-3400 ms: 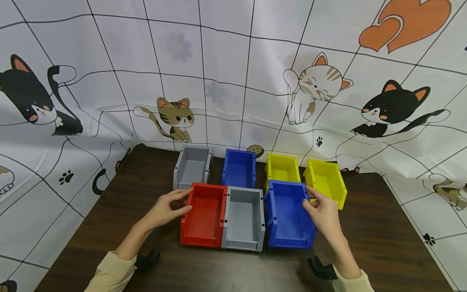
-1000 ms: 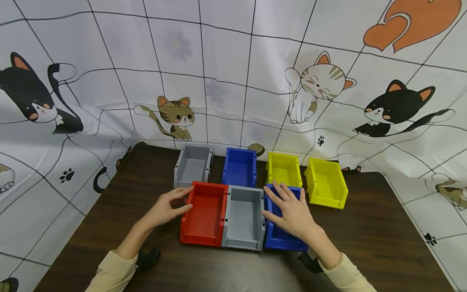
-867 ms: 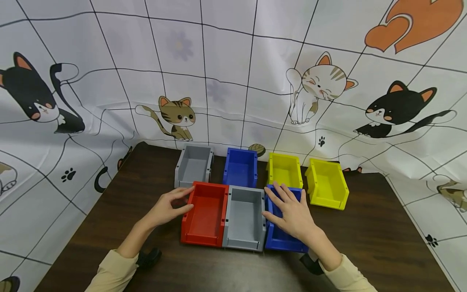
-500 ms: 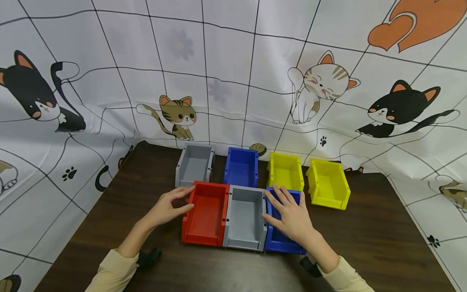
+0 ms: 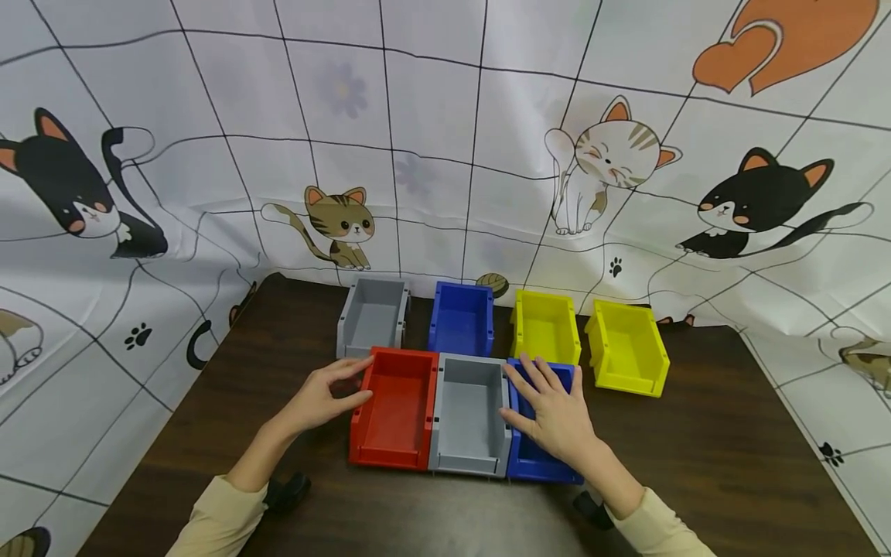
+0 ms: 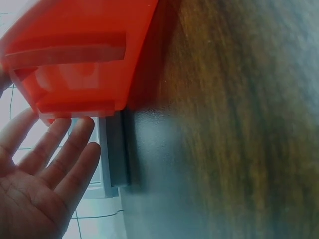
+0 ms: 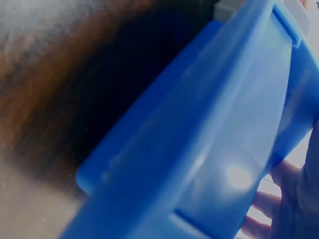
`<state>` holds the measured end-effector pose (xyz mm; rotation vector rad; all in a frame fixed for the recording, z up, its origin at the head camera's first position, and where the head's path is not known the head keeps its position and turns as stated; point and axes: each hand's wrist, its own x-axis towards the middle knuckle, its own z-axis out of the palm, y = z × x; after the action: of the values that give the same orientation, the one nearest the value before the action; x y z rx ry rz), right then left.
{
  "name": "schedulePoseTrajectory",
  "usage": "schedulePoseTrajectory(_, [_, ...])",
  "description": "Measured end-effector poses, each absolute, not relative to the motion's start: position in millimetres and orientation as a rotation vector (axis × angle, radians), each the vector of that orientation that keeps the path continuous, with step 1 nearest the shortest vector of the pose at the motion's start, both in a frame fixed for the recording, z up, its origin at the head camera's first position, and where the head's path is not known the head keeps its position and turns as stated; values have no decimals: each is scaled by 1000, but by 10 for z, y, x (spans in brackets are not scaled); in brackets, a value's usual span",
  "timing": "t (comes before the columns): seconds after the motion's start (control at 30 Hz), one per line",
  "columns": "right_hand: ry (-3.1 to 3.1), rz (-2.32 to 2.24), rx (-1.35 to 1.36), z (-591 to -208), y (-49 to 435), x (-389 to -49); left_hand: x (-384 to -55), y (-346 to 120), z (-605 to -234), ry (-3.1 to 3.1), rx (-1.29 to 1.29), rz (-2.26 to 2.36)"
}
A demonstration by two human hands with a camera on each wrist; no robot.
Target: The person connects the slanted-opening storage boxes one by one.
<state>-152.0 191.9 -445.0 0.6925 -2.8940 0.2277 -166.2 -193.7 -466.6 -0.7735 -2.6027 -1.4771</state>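
Observation:
In the head view, a red storage bin (image 5: 395, 410), a grey bin (image 5: 471, 414) and a blue bin (image 5: 550, 468) stand side by side in a front row. My left hand (image 5: 316, 397) touches the red bin's left side with its fingertips, thumb nearer me. In the left wrist view, the extended fingers (image 6: 75, 154) of that hand lie against the red bin's edge. My right hand (image 5: 557, 414) is spread flat over the blue bin, hiding much of its inside. The right wrist view shows the blue bin (image 7: 199, 124) close up, with fingers partly hidden behind it.
Behind the front row stand another grey bin (image 5: 373, 317), another blue bin (image 5: 462, 319) and two yellow bins, a left one (image 5: 546, 325) and a right one (image 5: 629, 348). All are on a dark wooden table (image 5: 696, 464). A cat-print curtain (image 5: 431, 155) hangs behind.
My right hand has gone from the front blue bin's right edge to lying spread over it. That bin has shifted left, from askew and apart to beside the grey one. My left hand stays.

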Motion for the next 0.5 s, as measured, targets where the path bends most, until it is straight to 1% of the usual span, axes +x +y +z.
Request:
schedulePoseTrajectory(0.17, [-2890,224,707,-4444,1929,-1516,-1664,-1936,-4686,-2643,-755,-1476])
schedulePoseTrajectory(0.37, [-2867,218,788,-4357,1938,-1559,-1660,-1944,-4675,-2644,-743,-1451])
schedulePoseTrajectory(0.5, [-2826,304,812,-4280,1970,-1619,-1665,-1955,-4671,-2641,-756,-1432])
